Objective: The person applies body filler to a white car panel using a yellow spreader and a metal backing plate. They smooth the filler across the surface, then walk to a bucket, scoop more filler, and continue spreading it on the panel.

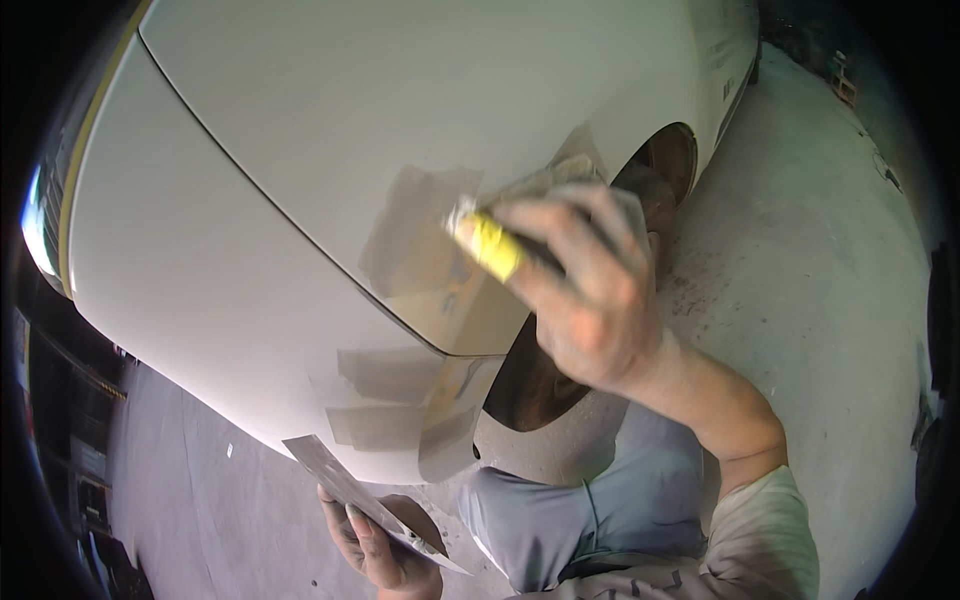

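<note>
My right hand (pixel 590 290), smeared by motion, is closed round a pale, flat putty spreader (pixel 555 180). A yellow wrap (pixel 495 248) covers part of its thumb. The spreader is at the white car body panel (pixel 330 120), above the wheel arch; whether it touches the panel I cannot tell. Grey-brown filler patches (pixel 410 225) lie on the panel beside the hand, on both sides of a dark panel gap. Low down, my left hand (pixel 375 550) grips a thin flat metal plate (pixel 350 485), held tilted, with pale smears along one edge.
Behind my right hand and wrist is the dark wheel arch (pixel 530 380). Another arch (pixel 672 160) opens farther along the car. Grey concrete floor (pixel 800 300) stretches to the right. Dark shelving or equipment (pixel 80 450) stands at the far left. My knees are close under the panel.
</note>
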The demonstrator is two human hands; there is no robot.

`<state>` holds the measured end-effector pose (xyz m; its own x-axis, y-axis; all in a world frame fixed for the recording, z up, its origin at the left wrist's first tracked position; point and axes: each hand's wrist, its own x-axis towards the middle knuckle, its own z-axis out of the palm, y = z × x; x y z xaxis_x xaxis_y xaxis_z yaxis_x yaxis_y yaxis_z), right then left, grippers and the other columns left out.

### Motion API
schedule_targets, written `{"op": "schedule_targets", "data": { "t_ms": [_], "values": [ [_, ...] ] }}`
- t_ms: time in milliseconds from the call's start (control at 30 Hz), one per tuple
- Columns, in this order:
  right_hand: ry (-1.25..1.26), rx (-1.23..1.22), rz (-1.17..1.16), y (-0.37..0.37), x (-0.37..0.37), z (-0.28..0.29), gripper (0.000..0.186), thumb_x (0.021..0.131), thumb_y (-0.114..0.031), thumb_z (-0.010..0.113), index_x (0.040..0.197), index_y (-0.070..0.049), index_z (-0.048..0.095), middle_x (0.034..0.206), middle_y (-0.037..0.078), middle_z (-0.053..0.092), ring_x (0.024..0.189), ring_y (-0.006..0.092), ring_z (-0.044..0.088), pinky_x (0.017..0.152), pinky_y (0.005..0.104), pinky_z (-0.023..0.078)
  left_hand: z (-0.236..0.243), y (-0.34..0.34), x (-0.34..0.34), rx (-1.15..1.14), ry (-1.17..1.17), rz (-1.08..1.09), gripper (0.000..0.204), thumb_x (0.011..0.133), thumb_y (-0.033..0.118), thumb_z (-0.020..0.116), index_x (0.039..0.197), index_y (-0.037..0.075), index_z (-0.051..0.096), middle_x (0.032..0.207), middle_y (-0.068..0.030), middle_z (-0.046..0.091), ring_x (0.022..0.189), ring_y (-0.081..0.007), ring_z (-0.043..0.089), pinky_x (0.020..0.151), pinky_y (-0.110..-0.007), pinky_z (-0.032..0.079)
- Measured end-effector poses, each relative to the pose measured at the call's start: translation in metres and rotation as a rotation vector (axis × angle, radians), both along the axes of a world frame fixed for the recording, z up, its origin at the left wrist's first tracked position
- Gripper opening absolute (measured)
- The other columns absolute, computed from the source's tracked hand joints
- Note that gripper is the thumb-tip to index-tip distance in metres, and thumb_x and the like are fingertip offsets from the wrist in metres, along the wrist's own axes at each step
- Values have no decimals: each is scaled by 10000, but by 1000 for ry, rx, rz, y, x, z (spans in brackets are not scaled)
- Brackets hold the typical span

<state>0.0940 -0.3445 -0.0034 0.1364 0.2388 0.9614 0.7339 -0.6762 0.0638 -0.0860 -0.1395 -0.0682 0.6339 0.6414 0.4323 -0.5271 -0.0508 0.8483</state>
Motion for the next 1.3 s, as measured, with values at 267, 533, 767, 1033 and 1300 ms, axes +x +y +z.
{"op": "schedule_targets", "data": {
  "t_ms": [267, 533, 767, 1033, 1300],
  "values": [
    [23, -127, 153, 0, -49, -18, 244, 880, -218, 696, 1075, -114, 802, 1108, 12, 706, 984, 187, 612, 790, 427, 444, 14, -1, -19, -55, 4, -286, 667, 1065, 301, 487, 1600, -44, 289, 1002, -129, 656, 787, -176, 609, 670, -284, 466],
    [282, -110, 543, -24, -96, -31, 303, 856, -176, 706, 1122, -61, 792, 1123, 124, 713, 986, 270, 690, 883, 441, 593, 11, -7, -10, 93, -38, -345, 566, 1065, 169, 500, 1510, -101, 276, 1429, -217, 516, 1248, -241, 557, 1084, -365, 424],
    [213, -466, 512, -36, -102, -32, 238, 863, -240, 691, 1039, -124, 802, 1172, 76, 746, 1089, 241, 707, 974, 579, 584, 1, -13, -6, 850, -160, -224, 490, 1075, 37, 430, 1465, -176, 224, 1386, -289, 522, 1229, -267, 568, 1056, -357, 438],
    [371, -405, 668, -43, -123, -61, 206, 879, -274, 730, 1049, -187, 807, 1180, 74, 751, 1107, 241, 706, 982, 584, 587, 6, -36, -30, 132, -257, 147, 496, 1126, 166, 407, 1556, -7, 233, 1453, -190, 508, 1286, -244, 539, 1054, -352, 458],
    [53, -302, 859, -23, -135, -85, 239, 954, -269, 650, 1128, -168, 777, 1317, 13, 620, 1311, 212, 565, 1054, 692, 534, -7, -30, -28, -174, 95, -559, 478, 1068, 121, 543, 1462, -96, 382, 1364, -141, 576, 1250, -166, 536, 1097, -295, 385]
  ]
}}
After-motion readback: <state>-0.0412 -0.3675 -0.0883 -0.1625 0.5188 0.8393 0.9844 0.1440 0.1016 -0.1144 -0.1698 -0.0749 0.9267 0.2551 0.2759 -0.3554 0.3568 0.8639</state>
